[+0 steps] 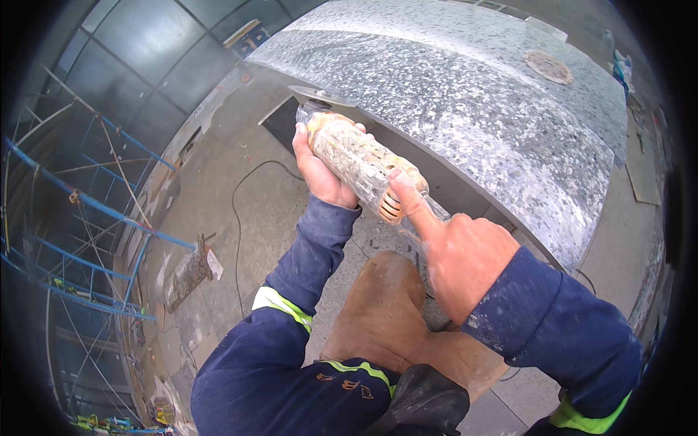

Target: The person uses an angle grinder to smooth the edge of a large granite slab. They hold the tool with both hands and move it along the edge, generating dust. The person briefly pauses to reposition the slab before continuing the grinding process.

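Observation:
I hold a dust-caked angle grinder [349, 156] tilted across the middle of the head view, its disc [322, 95] at the upper left end beside the edge of a speckled grey stone slab [472, 94]. My left hand [320, 167] is closed round the front of the grinder's body from below. My right hand [458, 254] is at its rear end, forefinger pressed on the body by the orange vented part, the other fingers curled round the tail and partly hidden. My bent knee in brown trousers [378, 291] is below the grinder.
Blue and metal scaffolding [102, 225] stands at the left, by panelled walls [156, 40]. A black cable [236, 218] runs across the dusty floor [200, 261]. A dirty upright piece [185, 276] lies near the scaffold. A round pale piece [545, 67] rests on the slab.

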{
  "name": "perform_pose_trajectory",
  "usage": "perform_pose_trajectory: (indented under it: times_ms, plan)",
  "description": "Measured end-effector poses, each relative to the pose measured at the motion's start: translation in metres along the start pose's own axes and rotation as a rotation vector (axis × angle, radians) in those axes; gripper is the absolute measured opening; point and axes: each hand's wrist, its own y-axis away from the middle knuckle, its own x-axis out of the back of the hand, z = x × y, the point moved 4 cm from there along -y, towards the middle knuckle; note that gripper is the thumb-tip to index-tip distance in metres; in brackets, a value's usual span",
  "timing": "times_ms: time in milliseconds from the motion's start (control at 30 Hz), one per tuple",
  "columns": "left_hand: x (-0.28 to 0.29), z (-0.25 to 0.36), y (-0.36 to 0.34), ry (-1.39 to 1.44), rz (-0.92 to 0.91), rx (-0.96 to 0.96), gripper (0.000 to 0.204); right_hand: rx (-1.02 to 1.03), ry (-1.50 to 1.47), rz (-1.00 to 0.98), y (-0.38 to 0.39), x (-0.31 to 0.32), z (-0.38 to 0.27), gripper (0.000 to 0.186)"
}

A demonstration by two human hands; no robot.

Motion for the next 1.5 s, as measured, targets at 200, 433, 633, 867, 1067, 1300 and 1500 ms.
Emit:
perform_pose_trajectory:
  times_ms: [200, 433, 633, 867, 1067, 1300, 1500]
  plan:
    - [0.016, 0.011, -0.014, -0.044, -0.001, -0.062, 0.068, 0.02, -0.006, 0.002, -0.016, -0.004, 0.002, 0.087]
    - [0.026, 0.017, -0.028, -0.051, 0.038, -0.06, 0.067, 0.031, 0.02, 0.027, -0.032, -0.008, 0.003, 0.088]
    - [0.034, 0.024, -0.038, -0.063, 0.028, -0.053, 0.067, -0.021, 0.022, -0.04, -0.046, -0.006, 0.0, 0.087]
    - [0.039, 0.029, -0.045, -0.061, 0.034, -0.058, 0.062, -0.028, -0.005, -0.063, -0.058, -0.011, 0.002, 0.086]
    - [0.034, 0.025, -0.039, -0.06, 0.033, -0.068, 0.064, -0.039, -0.002, -0.043, -0.046, -0.009, 0.003, 0.084]
    - [0.019, 0.015, -0.019, -0.054, 0.03, -0.064, 0.066, 0.007, -0.048, 0.012, -0.024, -0.011, 0.008, 0.084]
    - [0.012, 0.013, -0.006, -0.055, 0.032, -0.034, 0.069, 0.074, -0.101, 0.049, -0.01, -0.01, 0.013, 0.085]
